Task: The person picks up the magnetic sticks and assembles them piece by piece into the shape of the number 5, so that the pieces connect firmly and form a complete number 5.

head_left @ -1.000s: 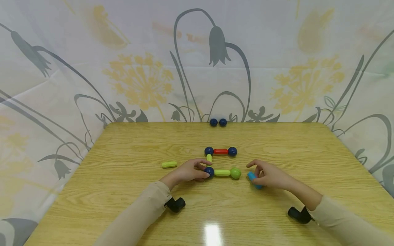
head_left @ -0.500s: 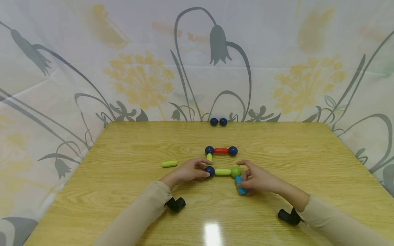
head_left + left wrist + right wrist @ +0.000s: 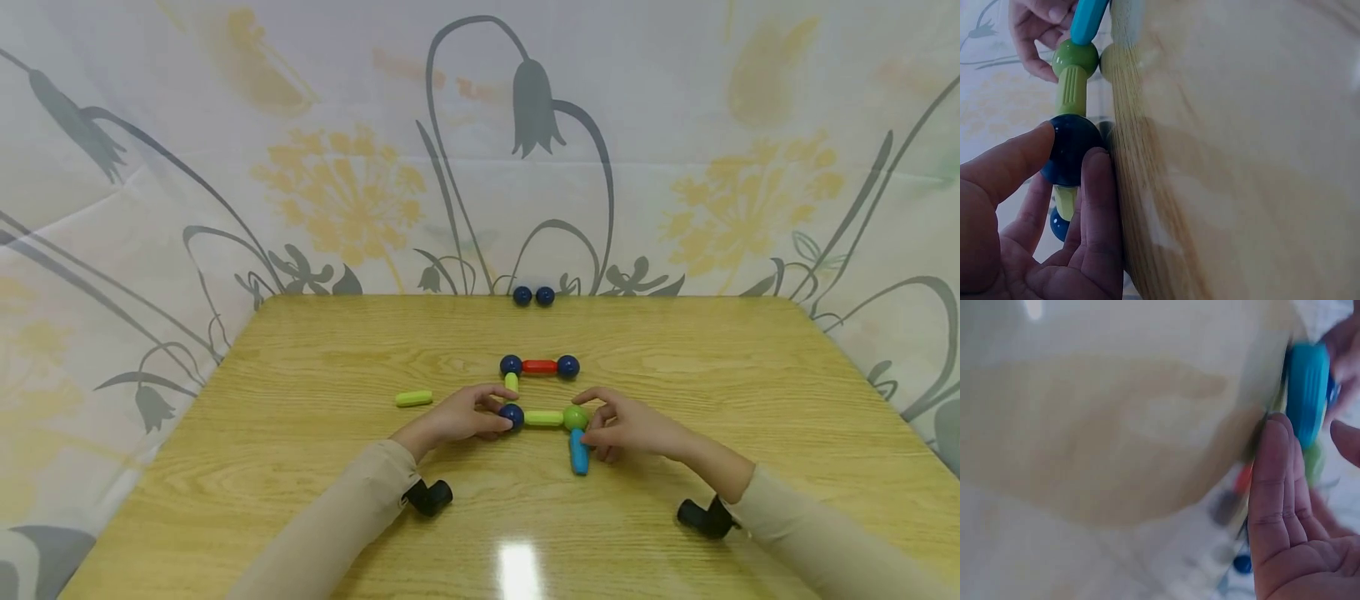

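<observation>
Blue stick (image 3: pixel 579 454) nearest, lying on the surface (image 3: pixel 600 533), far end against green ball (image 3: pixel 575 417), near end free. Looks like rigid plastic: light, stiff, not fragile. Faceted, grooved sides should resist slip; take it mid-length across the flats, clear of the joint.

Right hand (image 3: pixel 622 427) beside it, fingers extended, narrow thumb gap, not wrapped round. Can't tell if fingertips touch.

Left hand (image 3: pixel 468 415) pinches dark blue ball (image 3: pixel 512 416), thumb vs fingers. Smooth, glossy, probably slick; grip across its middle. Good anchor. Lime stick (image 3: pixel 543 417) bridges that ball and the green one; I'd expect the joints to give before the parts do.

Farther: loose yellow-green stick (image 3: pixel 413 398) off left, same handling. Beyond, red stick (image 3: pixel 539 367) between two blue end balls (image 3: pixel 568 367). Far edge: pair of spare balls (image 3: pixel 545 296), likely to roll if nudged.
</observation>
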`<state>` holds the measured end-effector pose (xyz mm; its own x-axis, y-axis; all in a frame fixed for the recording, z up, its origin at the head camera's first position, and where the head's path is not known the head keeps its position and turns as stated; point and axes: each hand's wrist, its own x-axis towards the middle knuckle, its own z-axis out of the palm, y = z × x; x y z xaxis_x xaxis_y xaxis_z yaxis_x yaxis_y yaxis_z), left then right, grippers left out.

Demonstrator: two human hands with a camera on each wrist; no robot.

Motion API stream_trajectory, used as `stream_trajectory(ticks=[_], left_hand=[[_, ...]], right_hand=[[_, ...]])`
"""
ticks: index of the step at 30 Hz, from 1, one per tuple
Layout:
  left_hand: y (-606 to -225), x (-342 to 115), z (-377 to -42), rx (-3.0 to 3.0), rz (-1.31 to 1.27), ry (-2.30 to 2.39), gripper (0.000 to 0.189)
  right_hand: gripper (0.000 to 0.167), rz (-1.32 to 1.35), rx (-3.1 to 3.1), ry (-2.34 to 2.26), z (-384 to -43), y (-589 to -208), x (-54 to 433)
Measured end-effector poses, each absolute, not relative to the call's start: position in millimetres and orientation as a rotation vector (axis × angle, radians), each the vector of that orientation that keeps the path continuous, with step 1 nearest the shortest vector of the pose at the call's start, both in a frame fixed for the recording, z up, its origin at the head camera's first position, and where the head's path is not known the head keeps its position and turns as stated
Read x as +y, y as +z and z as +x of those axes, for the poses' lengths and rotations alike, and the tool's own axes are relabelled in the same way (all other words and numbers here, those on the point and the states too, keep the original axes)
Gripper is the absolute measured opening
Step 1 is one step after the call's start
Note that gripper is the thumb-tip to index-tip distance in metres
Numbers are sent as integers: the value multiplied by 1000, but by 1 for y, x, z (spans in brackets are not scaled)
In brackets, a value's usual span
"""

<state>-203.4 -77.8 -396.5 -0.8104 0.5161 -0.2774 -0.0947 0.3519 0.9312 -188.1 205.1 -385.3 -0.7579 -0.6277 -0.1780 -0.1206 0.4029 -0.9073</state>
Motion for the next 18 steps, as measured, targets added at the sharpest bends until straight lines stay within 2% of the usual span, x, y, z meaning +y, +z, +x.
stream_trajectory(ticks=[5,18], left_hand=[[-398,-79,-204,2079,367,1486,41],[-400,-80,-204,2086,392,1476,40]], right_hand=[[34,-760,2275,-1231,-211,-387,221],[29,-809,2402,-1082,-260,-384,229]])
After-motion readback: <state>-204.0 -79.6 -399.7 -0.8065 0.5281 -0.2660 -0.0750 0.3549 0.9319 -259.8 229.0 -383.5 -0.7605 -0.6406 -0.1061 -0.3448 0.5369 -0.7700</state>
